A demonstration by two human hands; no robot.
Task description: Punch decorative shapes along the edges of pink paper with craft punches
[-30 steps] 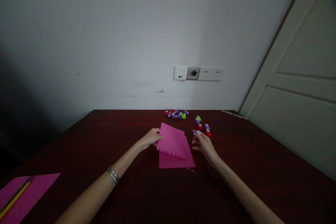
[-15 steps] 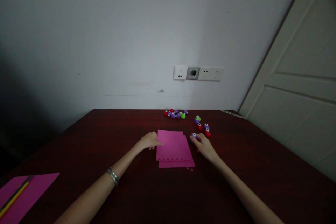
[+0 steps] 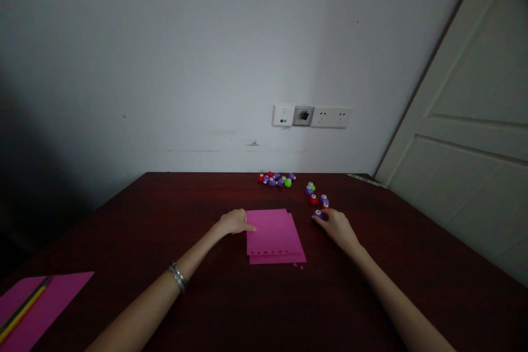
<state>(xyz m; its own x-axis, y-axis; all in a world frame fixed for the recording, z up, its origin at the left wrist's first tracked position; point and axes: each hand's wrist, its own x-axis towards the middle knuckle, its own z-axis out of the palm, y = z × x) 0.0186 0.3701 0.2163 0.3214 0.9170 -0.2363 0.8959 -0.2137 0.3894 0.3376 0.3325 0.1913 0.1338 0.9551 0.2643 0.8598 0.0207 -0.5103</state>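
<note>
My left hand (image 3: 236,222) pinches the left edge of a pink sheet of paper (image 3: 270,231), thumb on top and fingers at the side. A row of small punched holes runs along this sheet's near edge. Beneath it lies a second pink sheet (image 3: 297,258), showing at the right and near sides. To the right of the papers, the fingers of my right hand (image 3: 339,230) are closed around a small purple craft punch (image 3: 317,213) with a white top. A red punch (image 3: 325,206) sits just behind these fingers, partly hidden.
Beyond my right hand are a red punch (image 3: 314,200) and purple ones; several more punches (image 3: 272,181) cluster near the wall. Pink paper bits (image 3: 297,266) lie by the sheets. At the left, pencils (image 3: 23,311) rest on another pink sheet (image 3: 61,297). A thin strip (image 3: 367,180) lies far right.
My right hand has moved to the right with the purple punch, away from the papers and up to the red punch. The top sheet's far edge has shifted slightly toward me.
</note>
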